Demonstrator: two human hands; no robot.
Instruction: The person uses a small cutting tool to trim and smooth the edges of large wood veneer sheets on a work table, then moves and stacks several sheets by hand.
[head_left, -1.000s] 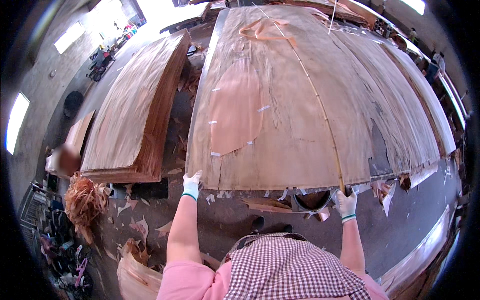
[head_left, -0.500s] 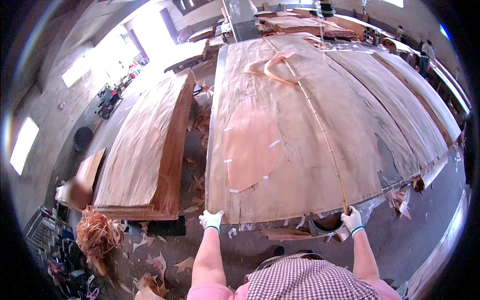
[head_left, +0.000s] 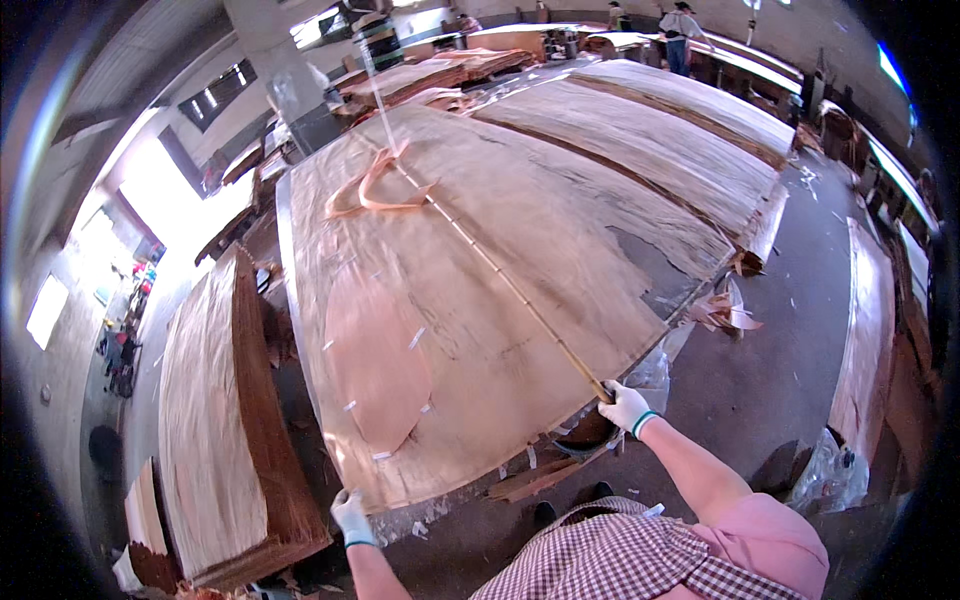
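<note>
A large, thin wood veneer sheet [head_left: 490, 400] lies over a broad flat stack in front of me. Toward its left side a pinker veneer patch [head_left: 375, 370] is held by small pieces of white tape. My left hand [head_left: 350, 516], in a white glove, is closed on the sheet's near left corner. My right hand [head_left: 626, 408], gloved too, grips the near end of a long bamboo pole [head_left: 500, 273]. The pole slants across the sheet toward the far left. Near its far end, a curled veneer strip [head_left: 400, 204] lies around it.
A tall veneer stack [head_left: 205, 400] stands at left, across a narrow gap. Further veneer sheets [head_left: 650, 140] lie to the right and beyond. Torn scraps [head_left: 725, 308] hang by the right edge. A person [head_left: 679, 38] stands far back. A plastic bag [head_left: 832, 475] lies at lower right.
My view has swung to the right, so the sheet and stacks appear further left. Both hands keep their places, the left at the corner and the right on the pole.
</note>
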